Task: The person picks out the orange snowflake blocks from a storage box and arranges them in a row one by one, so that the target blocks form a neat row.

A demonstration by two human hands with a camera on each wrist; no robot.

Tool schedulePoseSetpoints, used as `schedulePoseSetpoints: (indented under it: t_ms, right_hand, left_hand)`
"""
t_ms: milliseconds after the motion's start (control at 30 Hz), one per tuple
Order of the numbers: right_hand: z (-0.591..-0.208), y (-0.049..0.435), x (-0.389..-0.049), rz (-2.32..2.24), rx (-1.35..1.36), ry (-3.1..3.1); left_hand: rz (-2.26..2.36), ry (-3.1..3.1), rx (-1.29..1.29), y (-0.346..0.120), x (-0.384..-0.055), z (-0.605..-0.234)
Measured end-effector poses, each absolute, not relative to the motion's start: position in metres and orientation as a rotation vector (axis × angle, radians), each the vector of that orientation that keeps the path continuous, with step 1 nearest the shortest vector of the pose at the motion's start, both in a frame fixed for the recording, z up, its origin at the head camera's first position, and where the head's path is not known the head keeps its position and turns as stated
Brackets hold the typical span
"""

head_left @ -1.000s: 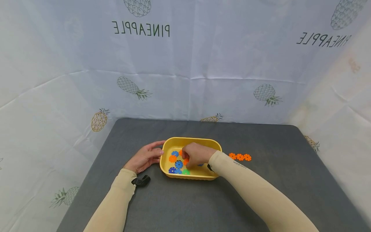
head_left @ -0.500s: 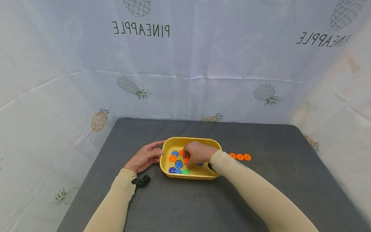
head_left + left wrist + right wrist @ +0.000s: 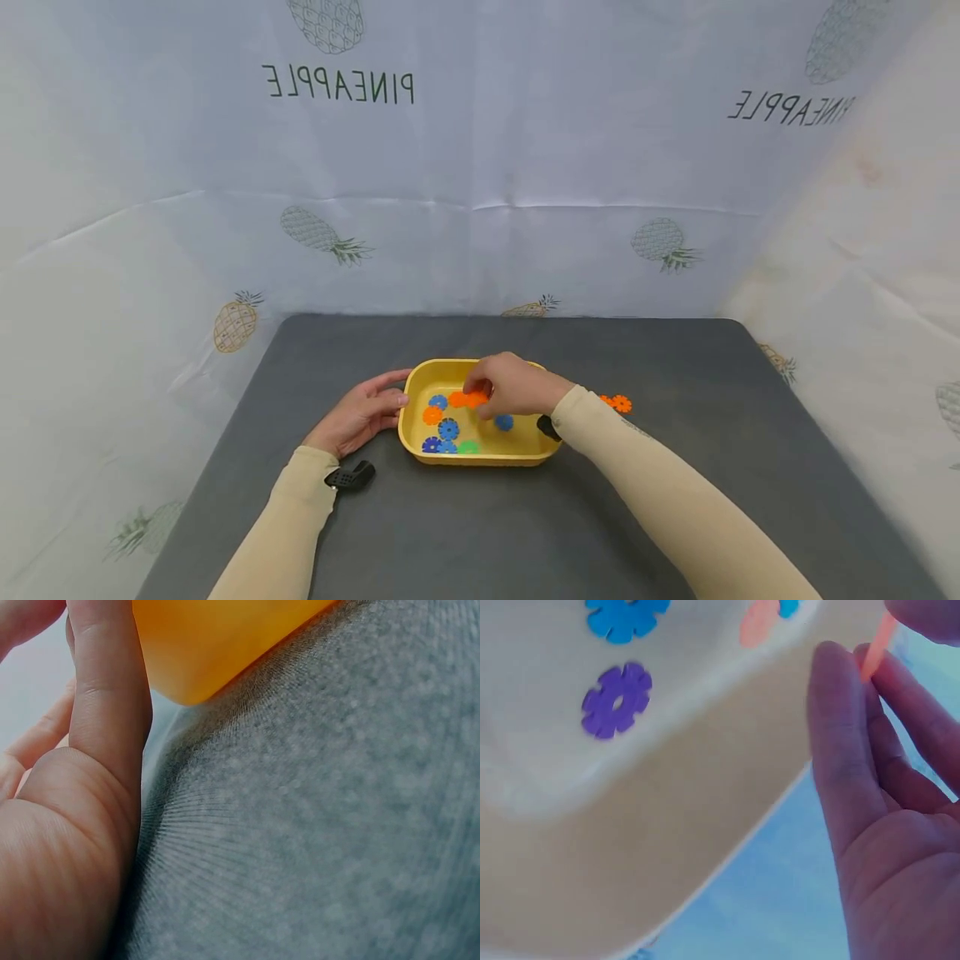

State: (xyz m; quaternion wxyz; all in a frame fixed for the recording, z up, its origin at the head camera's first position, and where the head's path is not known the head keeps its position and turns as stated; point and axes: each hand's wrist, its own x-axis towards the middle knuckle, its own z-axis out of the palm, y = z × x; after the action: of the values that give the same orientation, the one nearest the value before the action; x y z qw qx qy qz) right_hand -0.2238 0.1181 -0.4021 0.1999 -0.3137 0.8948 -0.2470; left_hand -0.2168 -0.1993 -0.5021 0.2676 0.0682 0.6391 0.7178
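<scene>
A yellow plastic basin (image 3: 480, 460) holds several notched flower-shaped discs in blue, orange and green. My left hand (image 3: 358, 419) rests against its left end, thumb at the rim, fingers extended along the outside; the left wrist view shows a finger beside the basin wall (image 3: 217, 645). Over the basin, my right hand (image 3: 517, 385) pinches an orange flower disc (image 3: 880, 646), seen edge-on between thumb and fingers in the right wrist view. Below lie a blue disc (image 3: 504, 422), a green disc (image 3: 468, 447) and an orange disc (image 3: 432, 415).
Right of the basin, orange discs (image 3: 621, 404) lie in a row on the dark grey table (image 3: 420, 542), partly behind the right sleeve (image 3: 645, 475). A white cloth printed with pineapples (image 3: 480, 250) hangs behind the table.
My right hand has risen from the basin floor with an orange disc between its fingers. The head view has shifted slightly; my left hand stays at the basin's left end.
</scene>
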Motion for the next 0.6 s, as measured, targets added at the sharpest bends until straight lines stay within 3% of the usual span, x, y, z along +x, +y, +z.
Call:
schedulePoseSetpoints:
  t_ms: [600]
  right_hand:
    - [-0.409, 0.24, -0.204, -1.183, -0.458, 2.722]
  left_hand:
    - [1.933, 1.739, 0.18, -0.198, -0.215, -0.503]
